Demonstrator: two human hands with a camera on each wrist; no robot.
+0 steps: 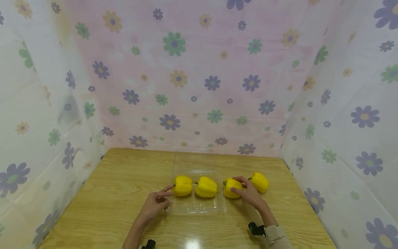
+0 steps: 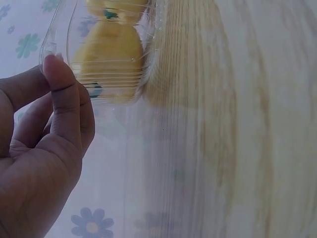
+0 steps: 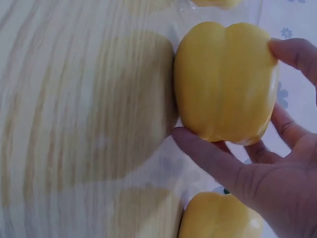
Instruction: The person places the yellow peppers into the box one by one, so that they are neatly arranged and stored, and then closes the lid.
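My left hand [image 1: 154,204] pinches the left rim of a clear plastic clamshell container [image 1: 199,208] between thumb and fingertip, as the left wrist view shows. Two yellow bell peppers sit side by side in it, one on the left [image 1: 183,186] and another on the right [image 1: 206,187]. Just right of the container, my right hand [image 1: 250,194] grips a third yellow bell pepper [image 3: 225,82], thumb on one side and fingers on the other. The pepper's green stem points left. Behind that hand lies one more yellow bell pepper [image 1: 259,182], partly covered by the fingers in the head view.
The container's transparent lid [image 1: 194,162] lies folded back toward the far edge of the wooden table [image 1: 130,173]. Flower-printed cloth [image 1: 192,86] walls the table at the back and on both sides. A black wrist camera [image 1: 256,229] is strapped near the right sleeve.
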